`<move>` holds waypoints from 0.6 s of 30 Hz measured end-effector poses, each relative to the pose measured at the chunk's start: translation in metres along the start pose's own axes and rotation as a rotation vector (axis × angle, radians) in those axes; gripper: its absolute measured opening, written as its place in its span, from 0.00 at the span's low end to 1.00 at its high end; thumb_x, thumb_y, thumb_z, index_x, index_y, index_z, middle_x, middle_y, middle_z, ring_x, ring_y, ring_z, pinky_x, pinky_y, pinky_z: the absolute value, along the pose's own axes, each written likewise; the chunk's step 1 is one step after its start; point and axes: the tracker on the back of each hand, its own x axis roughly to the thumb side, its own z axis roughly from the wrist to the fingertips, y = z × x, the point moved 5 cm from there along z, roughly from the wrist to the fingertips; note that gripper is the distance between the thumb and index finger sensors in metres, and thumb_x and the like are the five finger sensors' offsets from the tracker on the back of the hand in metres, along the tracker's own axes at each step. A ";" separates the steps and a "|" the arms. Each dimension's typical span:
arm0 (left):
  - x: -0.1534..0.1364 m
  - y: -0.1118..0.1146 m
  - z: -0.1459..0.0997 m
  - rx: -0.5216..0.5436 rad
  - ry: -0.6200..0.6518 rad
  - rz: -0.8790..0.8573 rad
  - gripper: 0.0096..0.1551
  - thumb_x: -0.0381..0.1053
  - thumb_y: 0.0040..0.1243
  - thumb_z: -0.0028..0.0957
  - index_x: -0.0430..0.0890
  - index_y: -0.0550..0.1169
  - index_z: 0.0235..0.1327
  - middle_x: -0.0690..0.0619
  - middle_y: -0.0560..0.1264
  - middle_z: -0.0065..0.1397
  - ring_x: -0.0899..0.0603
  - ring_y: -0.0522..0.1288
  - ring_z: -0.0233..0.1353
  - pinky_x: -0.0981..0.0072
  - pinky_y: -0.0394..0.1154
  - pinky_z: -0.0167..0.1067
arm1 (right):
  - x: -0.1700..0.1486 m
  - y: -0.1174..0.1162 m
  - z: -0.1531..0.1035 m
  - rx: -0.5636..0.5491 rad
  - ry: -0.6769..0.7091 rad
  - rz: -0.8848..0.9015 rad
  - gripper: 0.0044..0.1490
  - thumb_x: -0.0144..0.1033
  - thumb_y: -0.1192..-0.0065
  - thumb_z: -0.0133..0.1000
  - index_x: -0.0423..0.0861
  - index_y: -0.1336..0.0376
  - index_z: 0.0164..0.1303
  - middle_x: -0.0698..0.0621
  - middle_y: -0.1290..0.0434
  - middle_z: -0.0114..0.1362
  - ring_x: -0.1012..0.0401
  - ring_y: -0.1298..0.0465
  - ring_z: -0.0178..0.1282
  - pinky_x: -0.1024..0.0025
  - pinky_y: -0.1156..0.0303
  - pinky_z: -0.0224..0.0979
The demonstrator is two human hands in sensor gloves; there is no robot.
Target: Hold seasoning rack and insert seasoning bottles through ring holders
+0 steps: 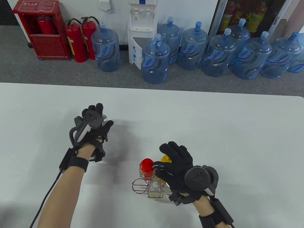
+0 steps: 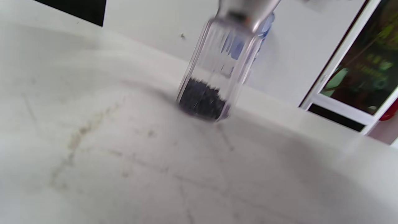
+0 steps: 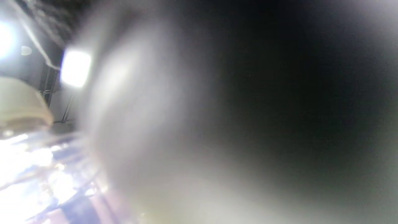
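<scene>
A wire seasoning rack (image 1: 140, 185) with ring holders stands near the table's front edge. A red-capped bottle (image 1: 147, 167), a yellow-capped bottle (image 1: 165, 158) and a clear white-capped bottle (image 1: 155, 188) sit in it; one front-left ring is empty. My right hand (image 1: 177, 163) grips the rack's top handle ring. My left hand (image 1: 97, 123), up and to the left, holds a clear bottle with a silver cap (image 1: 104, 119) and dark grains in its bottom (image 2: 214, 74), just above the table. The right wrist view is a blur.
The white table (image 1: 213, 133) stretches wide around both hands. Beyond its far edge stand several blue water jugs (image 1: 155, 61), a water dispenser (image 1: 142, 30) and red fire extinguishers (image 1: 76, 41) on the floor.
</scene>
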 end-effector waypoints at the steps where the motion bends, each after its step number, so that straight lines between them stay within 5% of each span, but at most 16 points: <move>1: -0.002 0.006 0.003 -0.010 -0.009 -0.001 0.40 0.71 0.44 0.46 0.74 0.42 0.68 0.68 0.45 0.83 0.42 0.44 0.90 0.38 0.40 0.81 | -0.001 0.000 0.000 0.001 -0.002 0.002 0.26 0.58 0.34 0.42 0.66 0.22 0.48 0.59 0.47 0.84 0.51 0.49 0.85 0.41 0.60 0.82; 4: -0.003 0.006 0.000 0.044 0.014 -0.014 0.38 0.66 0.47 0.47 0.72 0.44 0.65 0.69 0.58 0.76 0.50 0.62 0.83 0.49 0.58 0.80 | -0.002 0.000 0.000 0.000 -0.006 0.002 0.26 0.59 0.34 0.42 0.66 0.22 0.48 0.59 0.47 0.84 0.51 0.49 0.85 0.41 0.60 0.82; 9: 0.025 -0.018 -0.053 0.141 0.231 -0.008 0.37 0.66 0.48 0.47 0.65 0.49 0.67 0.66 0.63 0.72 0.48 0.67 0.79 0.48 0.62 0.76 | 0.000 0.003 0.000 -0.020 -0.004 -0.020 0.26 0.58 0.34 0.42 0.66 0.22 0.48 0.59 0.46 0.84 0.51 0.49 0.85 0.41 0.60 0.82; 14: 0.066 -0.046 -0.163 0.221 0.506 -0.224 0.39 0.67 0.47 0.47 0.62 0.50 0.69 0.64 0.65 0.71 0.47 0.70 0.77 0.47 0.64 0.74 | -0.006 0.006 0.000 -0.034 -0.023 -0.013 0.26 0.58 0.34 0.42 0.65 0.22 0.49 0.59 0.47 0.84 0.51 0.49 0.85 0.41 0.61 0.82; 18: 0.096 -0.036 -0.232 0.284 0.657 -0.213 0.39 0.67 0.47 0.47 0.61 0.49 0.70 0.64 0.65 0.71 0.47 0.71 0.76 0.47 0.65 0.74 | -0.009 0.006 -0.001 -0.046 -0.038 -0.016 0.26 0.58 0.34 0.42 0.65 0.22 0.49 0.59 0.47 0.84 0.51 0.49 0.85 0.41 0.61 0.82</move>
